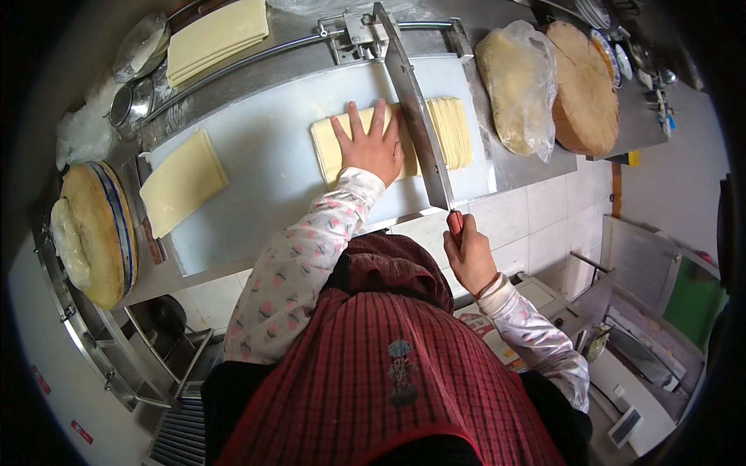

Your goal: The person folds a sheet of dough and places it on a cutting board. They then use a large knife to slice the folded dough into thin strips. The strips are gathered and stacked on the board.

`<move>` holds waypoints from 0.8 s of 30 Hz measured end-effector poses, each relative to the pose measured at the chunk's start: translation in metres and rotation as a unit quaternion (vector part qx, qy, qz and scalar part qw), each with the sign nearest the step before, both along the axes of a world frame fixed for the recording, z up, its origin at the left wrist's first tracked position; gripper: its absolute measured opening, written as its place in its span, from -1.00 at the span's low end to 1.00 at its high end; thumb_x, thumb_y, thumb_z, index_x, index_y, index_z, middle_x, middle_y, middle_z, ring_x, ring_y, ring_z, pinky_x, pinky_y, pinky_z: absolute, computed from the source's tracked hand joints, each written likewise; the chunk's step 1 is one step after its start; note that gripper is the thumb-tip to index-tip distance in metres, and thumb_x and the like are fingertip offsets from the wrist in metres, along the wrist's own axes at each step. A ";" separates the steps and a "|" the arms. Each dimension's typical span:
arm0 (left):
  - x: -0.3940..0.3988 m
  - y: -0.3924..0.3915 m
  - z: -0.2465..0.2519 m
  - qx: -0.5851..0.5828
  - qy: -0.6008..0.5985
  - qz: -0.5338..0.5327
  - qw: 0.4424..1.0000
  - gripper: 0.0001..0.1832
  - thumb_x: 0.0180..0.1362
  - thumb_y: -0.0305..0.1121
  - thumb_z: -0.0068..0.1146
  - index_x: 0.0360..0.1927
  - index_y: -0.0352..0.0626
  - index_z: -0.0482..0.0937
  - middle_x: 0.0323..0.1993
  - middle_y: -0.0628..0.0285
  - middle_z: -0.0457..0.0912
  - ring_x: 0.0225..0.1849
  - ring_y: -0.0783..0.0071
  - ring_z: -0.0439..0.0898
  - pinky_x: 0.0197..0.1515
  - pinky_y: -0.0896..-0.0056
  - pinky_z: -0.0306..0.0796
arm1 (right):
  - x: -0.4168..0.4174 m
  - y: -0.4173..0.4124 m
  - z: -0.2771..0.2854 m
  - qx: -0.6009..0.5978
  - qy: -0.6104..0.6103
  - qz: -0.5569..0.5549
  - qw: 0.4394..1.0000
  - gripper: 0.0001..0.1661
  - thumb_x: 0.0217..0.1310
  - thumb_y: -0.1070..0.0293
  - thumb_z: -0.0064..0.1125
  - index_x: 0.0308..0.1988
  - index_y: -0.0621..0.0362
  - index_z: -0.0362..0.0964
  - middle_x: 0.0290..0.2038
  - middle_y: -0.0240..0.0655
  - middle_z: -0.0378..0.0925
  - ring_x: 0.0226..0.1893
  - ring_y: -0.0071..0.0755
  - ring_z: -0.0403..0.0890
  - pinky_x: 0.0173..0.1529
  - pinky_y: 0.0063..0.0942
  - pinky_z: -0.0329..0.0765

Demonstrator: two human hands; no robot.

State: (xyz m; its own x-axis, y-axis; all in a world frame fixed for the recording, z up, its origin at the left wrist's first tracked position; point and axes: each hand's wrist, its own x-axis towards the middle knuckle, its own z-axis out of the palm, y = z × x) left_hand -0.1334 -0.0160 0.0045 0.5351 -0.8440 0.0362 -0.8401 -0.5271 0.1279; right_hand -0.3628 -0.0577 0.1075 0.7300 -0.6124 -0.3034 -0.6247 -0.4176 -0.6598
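My left hand [371,147] lies flat with fingers spread on a folded stack of pale yellow dough sheet [326,152], pressing it against a white cutting board [268,169]. In my right hand [473,256] is the red handle [455,224] of a long cutting blade [415,110]. The blade's far end meets a metal sliding bracket [362,32] at the back of the board. It crosses the dough just right of my left hand. On the blade's other side sit thin cut noodle strips [451,133], close together. The blade's lower edge is hidden from me.
A folded dough sheet [185,183] lies at the board's left, beside a knife [154,242]. More folded dough [218,38] is at the back left. Right of the board stand a plastic bag of dough-coloured food [518,87] and a round wooden block [583,87]. Another round board [99,233] is far left.
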 end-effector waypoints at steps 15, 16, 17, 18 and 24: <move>0.005 -0.008 -0.005 0.005 -0.038 -0.010 0.999 -0.35 0.23 -0.02 -0.05 0.41 0.12 0.29 0.51 0.24 0.08 0.46 -0.34 -0.04 0.34 -0.69 -0.27 | 0.001 -0.019 0.015 0.011 -0.007 0.020 1.000 -0.72 0.22 0.42 0.15 -0.19 0.32 0.23 -0.49 0.17 0.52 -0.43 0.31 0.59 -0.32 -0.02 0.49; 0.005 -0.009 -0.001 0.025 -0.039 -0.007 0.999 -0.34 0.22 -0.02 -0.04 0.42 0.13 0.29 0.51 0.24 0.09 0.46 -0.34 -0.04 0.34 -0.69 -0.27 | 0.014 -0.027 0.052 0.010 -0.022 0.037 0.999 -0.72 0.21 0.41 0.16 -0.22 0.32 0.23 -0.51 0.14 0.52 -0.44 0.27 0.60 -0.31 -0.04 0.51; 0.007 -0.004 0.000 0.052 -0.042 0.005 0.998 -0.33 0.22 -0.02 -0.02 0.42 0.13 0.29 0.51 0.24 0.09 0.46 -0.34 -0.04 0.34 -0.69 -0.27 | 0.036 -0.037 0.096 0.061 0.051 0.034 0.996 -0.71 0.21 0.40 0.16 -0.24 0.34 0.22 -0.52 0.13 0.50 -0.43 0.25 0.60 -0.31 -0.03 0.51; 0.007 -0.005 -0.003 0.023 -0.042 0.003 0.999 -0.33 0.20 -0.02 0.00 0.41 0.12 0.31 0.51 0.24 0.09 0.46 -0.35 -0.04 0.34 -0.69 -0.26 | 0.052 -0.042 0.126 0.097 0.092 0.018 0.991 -0.70 0.21 0.39 0.15 -0.25 0.35 0.21 -0.52 0.14 0.50 -0.44 0.25 0.59 -0.32 -0.03 0.50; 0.000 -0.003 -0.002 0.007 -0.033 -0.005 0.999 -0.39 0.20 -0.03 0.00 0.35 0.09 0.41 0.51 0.24 0.09 0.46 -0.36 -0.03 0.33 -0.70 -0.26 | 0.003 -0.007 0.016 -0.019 0.013 0.028 0.999 -0.69 0.23 0.45 0.12 -0.19 0.34 0.15 -0.55 0.22 0.47 -0.44 0.41 0.52 -0.37 0.10 0.43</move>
